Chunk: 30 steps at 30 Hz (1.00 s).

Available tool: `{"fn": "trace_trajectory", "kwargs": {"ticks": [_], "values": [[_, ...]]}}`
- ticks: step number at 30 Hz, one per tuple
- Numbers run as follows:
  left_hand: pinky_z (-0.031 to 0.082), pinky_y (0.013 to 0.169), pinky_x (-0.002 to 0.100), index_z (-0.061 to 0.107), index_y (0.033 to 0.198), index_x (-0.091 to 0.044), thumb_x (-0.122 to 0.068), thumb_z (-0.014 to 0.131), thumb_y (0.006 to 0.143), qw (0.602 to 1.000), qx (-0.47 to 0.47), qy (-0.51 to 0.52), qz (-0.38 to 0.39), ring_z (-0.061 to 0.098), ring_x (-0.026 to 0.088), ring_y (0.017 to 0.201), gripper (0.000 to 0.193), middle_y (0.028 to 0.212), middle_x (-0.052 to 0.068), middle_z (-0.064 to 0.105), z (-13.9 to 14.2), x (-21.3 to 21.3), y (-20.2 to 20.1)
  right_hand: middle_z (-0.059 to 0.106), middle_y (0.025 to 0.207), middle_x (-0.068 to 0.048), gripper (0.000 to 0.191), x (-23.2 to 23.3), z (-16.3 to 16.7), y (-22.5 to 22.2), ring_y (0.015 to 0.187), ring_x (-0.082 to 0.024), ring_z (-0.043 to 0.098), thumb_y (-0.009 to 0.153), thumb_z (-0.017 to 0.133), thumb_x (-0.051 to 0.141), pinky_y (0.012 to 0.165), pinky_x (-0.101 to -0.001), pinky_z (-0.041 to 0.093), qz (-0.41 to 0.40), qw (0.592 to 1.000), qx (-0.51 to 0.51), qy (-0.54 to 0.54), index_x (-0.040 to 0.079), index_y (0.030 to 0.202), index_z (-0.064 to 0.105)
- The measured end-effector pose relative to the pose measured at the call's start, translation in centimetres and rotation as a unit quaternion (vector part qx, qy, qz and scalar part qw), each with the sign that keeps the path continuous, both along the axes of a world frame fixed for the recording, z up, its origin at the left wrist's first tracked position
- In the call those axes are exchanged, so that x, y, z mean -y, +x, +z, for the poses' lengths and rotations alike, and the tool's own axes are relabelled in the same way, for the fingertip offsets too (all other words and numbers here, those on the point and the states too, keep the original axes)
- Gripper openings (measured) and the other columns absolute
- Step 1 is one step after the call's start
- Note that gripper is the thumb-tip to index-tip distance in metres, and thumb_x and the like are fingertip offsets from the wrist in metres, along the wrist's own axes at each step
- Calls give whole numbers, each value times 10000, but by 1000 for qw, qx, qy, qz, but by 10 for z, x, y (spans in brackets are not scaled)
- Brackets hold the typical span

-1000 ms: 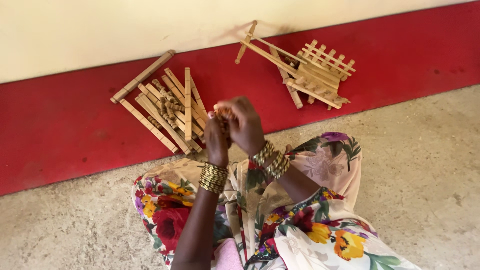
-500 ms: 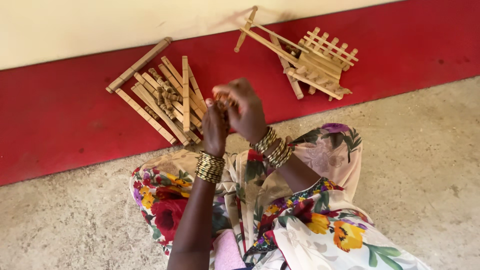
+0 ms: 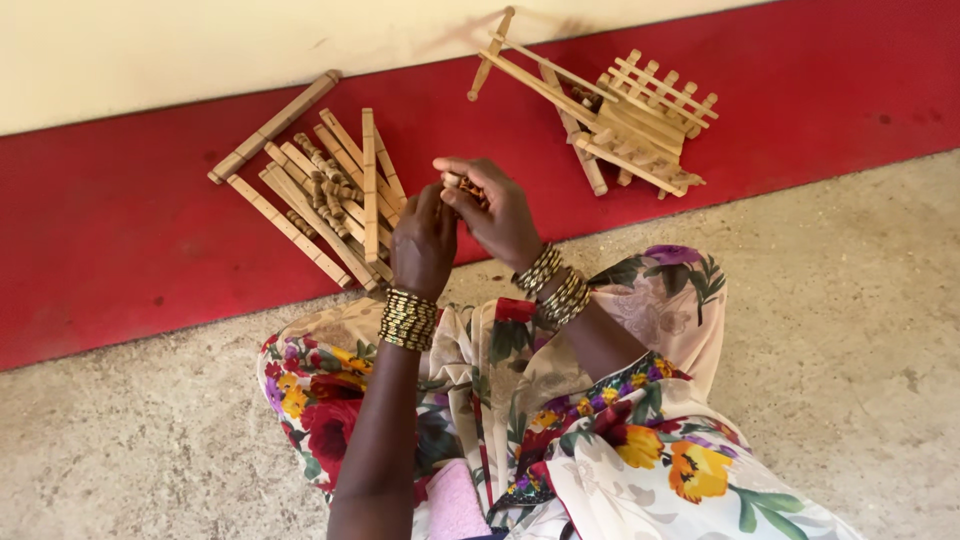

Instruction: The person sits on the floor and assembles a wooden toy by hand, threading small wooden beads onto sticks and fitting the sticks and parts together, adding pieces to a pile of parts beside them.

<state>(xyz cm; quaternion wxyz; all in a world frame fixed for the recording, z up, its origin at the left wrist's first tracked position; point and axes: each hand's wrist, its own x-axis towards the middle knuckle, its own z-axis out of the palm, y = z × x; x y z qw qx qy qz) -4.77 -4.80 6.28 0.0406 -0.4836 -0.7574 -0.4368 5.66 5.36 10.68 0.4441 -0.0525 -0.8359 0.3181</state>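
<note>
Right hand (image 3: 497, 215) fingers pinched on a small wooden peg (image 3: 462, 186), light brown with darker bands, short and stubby. Left hand (image 3: 424, 243) closed up against the same piece from the other side, fingertips touching it; can't tell exact left-finger grip, back of hand faces the camera. Peg is held just above the red floor strip (image 3: 120, 240), in front of the lap, between the two wood piles.

Gold bangles (image 3: 407, 319) stacked on the left wrist, a second set (image 3: 553, 284) on the right.

Just left of the hands: loose pile of wooden slats (image 3: 330, 195), long, flat, notched, lying crossed over each other on the red strip, with a cluster of small turned pegs (image 3: 325, 180) lying on top of them. One longer bar (image 3: 272, 127) lies at the pile's far edge by the wall.

Up right, well apart: part-assembled wooden rack (image 3: 622, 118), slatted frame with cross bars, tilted, lying on the red strip.

Cream wall (image 3: 200, 40) behind. Bare concrete floor (image 3: 850, 330) nearer. Floral cloth (image 3: 600, 440) over the lap below the hands.
</note>
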Motion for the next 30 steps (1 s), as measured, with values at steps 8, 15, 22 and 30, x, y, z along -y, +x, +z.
{"fn": "trace_trajectory", "kwargs": {"ticks": [8,15,22,30], "values": [[591,554,230,648,1163,-54,-180,588,1021,884,441,62,-138,679,98,680,199,919,83,739,-26,5,-12,714,973,-103,186,-22,-30,3,845,-149,724,1030,654,144,740,-276,655,153,934,-8,-322,2,1150,651],[653,691,262,701,1158,-50,-183,666,984,993,38,115,8,748,165,839,222,992,111,752,-69,6,-1,732,938,-128,181,-19,-57,-3,758,-176,717,944,680,77,665,-298,644,155,813,137,-545,-39,1082,674],[638,756,312,583,1350,48,-129,583,1024,798,583,142,-60,749,240,914,371,1137,204,731,-100,25,-47,738,1030,-119,218,5,-57,-55,899,-147,717,934,704,14,816,-282,619,119,819,147,-541,-83,1130,700],[589,992,425,29,1589,-90,-191,552,1023,761,621,189,11,624,330,1221,777,1398,189,498,-62,41,-95,740,967,-35,237,12,-41,-98,831,-95,699,931,651,3,739,-245,608,139,839,109,-515,24,1162,700]]}}
